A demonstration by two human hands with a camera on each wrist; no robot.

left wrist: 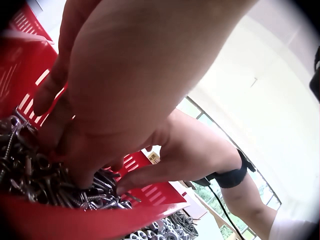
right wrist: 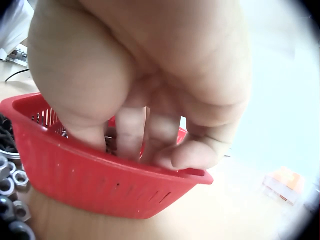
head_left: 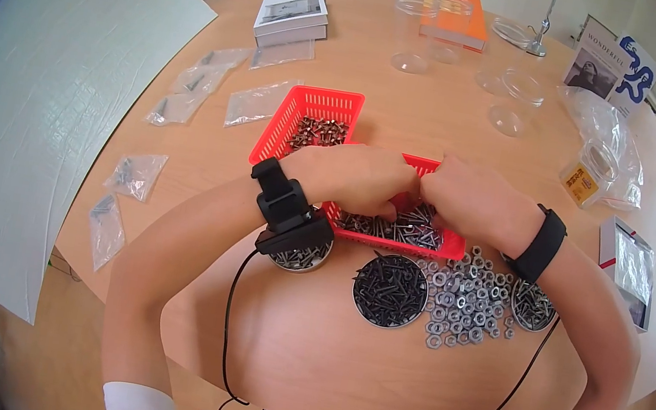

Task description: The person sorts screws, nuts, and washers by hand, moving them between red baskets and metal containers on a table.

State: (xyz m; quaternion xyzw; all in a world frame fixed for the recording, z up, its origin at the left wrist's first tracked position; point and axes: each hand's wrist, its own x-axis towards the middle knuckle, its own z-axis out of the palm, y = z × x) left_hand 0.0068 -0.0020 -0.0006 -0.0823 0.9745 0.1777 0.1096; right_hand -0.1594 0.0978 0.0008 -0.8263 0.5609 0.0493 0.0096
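Note:
Both hands reach into a red slotted basket (head_left: 453, 247) filled with a mix of silver screws (head_left: 414, 231) and nuts. My left hand (head_left: 362, 178) comes in from the left, its fingers dipped among the screws in the left wrist view, tips partly buried. From the right, my right hand (head_left: 479, 199) leans over the back edge. Its fingers (right wrist: 130, 135) point down inside the basket in the right wrist view, with their tips behind the wall. I cannot tell whether either hand pinches a screw.
Behind, another red basket (head_left: 311, 92) holds copper-coloured fasteners. In front lie a dish of black screws (head_left: 390, 290), loose nuts (head_left: 467, 300) and two dishes of silver screws under the wrists. Clear jars (head_left: 412, 34), books (head_left: 292, 15) and plastic bags (head_left: 135, 174) stand or lie around.

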